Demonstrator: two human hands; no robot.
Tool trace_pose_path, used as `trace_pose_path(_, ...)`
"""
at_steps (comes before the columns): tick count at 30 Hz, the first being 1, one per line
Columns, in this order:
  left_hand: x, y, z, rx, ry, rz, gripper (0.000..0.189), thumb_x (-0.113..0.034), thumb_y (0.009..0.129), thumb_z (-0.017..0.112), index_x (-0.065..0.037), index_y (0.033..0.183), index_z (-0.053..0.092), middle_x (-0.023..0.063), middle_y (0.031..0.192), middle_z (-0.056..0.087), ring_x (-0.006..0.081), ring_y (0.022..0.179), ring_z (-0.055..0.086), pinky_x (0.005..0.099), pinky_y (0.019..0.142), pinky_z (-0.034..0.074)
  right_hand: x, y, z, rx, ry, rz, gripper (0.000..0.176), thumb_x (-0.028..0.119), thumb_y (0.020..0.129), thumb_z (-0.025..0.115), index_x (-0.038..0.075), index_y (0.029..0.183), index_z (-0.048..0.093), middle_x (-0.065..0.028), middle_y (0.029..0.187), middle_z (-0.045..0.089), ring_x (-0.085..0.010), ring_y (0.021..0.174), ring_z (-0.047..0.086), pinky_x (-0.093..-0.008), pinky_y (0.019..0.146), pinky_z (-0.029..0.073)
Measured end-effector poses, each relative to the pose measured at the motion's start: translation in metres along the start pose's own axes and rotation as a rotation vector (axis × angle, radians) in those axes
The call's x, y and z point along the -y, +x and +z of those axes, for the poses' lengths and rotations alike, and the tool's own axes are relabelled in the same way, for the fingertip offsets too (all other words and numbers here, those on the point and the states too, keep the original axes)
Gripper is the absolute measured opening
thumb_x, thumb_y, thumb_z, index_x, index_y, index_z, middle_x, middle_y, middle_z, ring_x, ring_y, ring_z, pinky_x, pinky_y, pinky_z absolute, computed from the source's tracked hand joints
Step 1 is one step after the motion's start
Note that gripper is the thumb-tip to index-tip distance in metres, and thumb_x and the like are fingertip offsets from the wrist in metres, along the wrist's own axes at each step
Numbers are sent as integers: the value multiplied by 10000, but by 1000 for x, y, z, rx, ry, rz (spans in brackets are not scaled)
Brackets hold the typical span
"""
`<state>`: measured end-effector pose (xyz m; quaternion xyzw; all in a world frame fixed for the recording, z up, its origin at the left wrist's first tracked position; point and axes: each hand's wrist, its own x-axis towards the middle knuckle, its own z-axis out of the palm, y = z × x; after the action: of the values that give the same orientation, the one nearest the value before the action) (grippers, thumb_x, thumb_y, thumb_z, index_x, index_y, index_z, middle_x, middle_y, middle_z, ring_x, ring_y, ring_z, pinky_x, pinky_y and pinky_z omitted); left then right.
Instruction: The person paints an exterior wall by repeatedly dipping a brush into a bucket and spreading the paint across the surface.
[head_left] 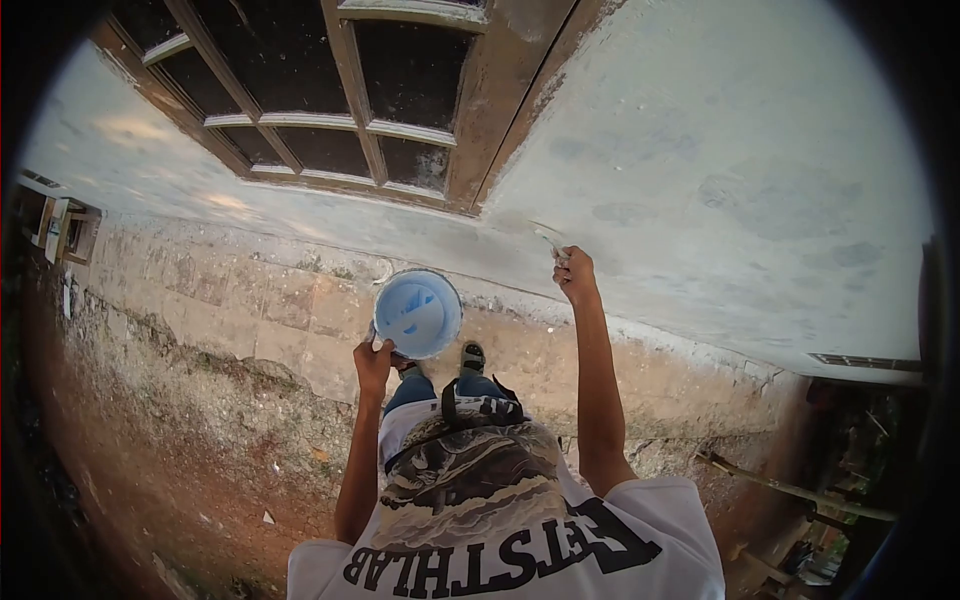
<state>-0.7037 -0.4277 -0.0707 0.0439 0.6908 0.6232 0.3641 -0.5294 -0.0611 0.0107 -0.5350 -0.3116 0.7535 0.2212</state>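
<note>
My left hand point(373, 364) is closed on the rim of a round blue bucket point(459, 322), held out in front of my legs. Whitish paint point(425, 330) coats the inside, with bluer patches showing through. To the right, my right hand point(573, 272) is raised with its fingers wrapped round a paintbrush point(547, 236). Its handle is mostly hidden in the fist, and the pale brush end points up and left at the white wall point(690, 160), close below the window corner. Damp-looking grey patches mark the wall farther right.
A brown wooden window frame point(480, 160) with dark panes stands above. My sandalled foot point(473, 354) is on a worn concrete ledge point(300, 310) along the wall's base. Rough, reddish ground point(230, 470) lies beyond its broken edge. Wooden poles point(790, 485) lie at the right.
</note>
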Motion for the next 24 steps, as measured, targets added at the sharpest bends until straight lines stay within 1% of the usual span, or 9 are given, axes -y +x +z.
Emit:
trace_pose_path(6,-15,5,-1,22,-45,76,263,-57,842,572,163,985,547,175,628,636,220,497,642,291,455,520,53,-94,-7,97,-2,-112,243,218,921,392,49,837,544,74,472,313,-64,354,214,-248,373,205)
trace_pose_path(14,-29,14,2,63,-15,36,292,-48,844,568,172,1031,526,181,648,636,237,513,654,308,456,544,-21,-158,5,65,-166,50,242,266,923,470,57,840,558,63,482,323,-57,355,219,-240,376,183)
trace_pose_path(16,-34,17,4,95,20,31,298,-48,843,570,173,1038,523,182,655,638,236,515,655,305,453,546,-40,-173,22,113,-365,-30,245,276,920,513,56,829,576,57,507,327,-46,383,229,-239,388,175)
trace_pose_path(17,-36,20,5,131,60,23,388,-27,843,550,151,1174,455,180,685,646,233,527,660,305,460,553,-48,-177,30,138,-484,-78,268,280,911,504,60,791,597,39,537,353,-42,419,268,-242,401,186)
trace_pose_path(18,-39,22,8,169,100,16,507,-5,842,529,130,1310,388,179,715,655,230,539,664,306,468,560,-57,-177,37,175,-611,-99,260,272,895,509,50,794,601,-3,527,440,-101,417,339,-270,407,256)
trace_pose_path(20,-50,19,16,192,117,65,419,-17,845,546,128,1226,448,171,694,653,223,539,664,296,463,553,-100,-151,37,281,-883,-602,242,262,872,529,47,808,622,-101,573,574,-195,445,502,-338,439,382)
trace_pose_path(21,-57,17,20,204,127,109,336,-28,849,562,127,1142,509,163,673,651,216,540,663,285,459,545,-110,-148,45,271,-874,-605,242,262,872,529,47,808,622,-101,573,574,-195,445,502,-338,439,382)
trace_pose_path(23,-67,12,25,245,141,112,357,-25,850,561,113,1174,501,160,674,653,212,548,666,282,465,546,-128,-145,65,169,-1318,-827,287,275,871,550,19,768,626,-135,588,591,-251,534,616,-400,479,449)
trace_pose_path(24,-71,12,28,276,144,113,380,-21,852,560,100,1206,492,157,675,655,209,557,668,278,471,548,-134,-142,75,155,-1311,-828,287,275,871,550,19,768,626,-135,588,591,-251,534,616,-400,479,449)
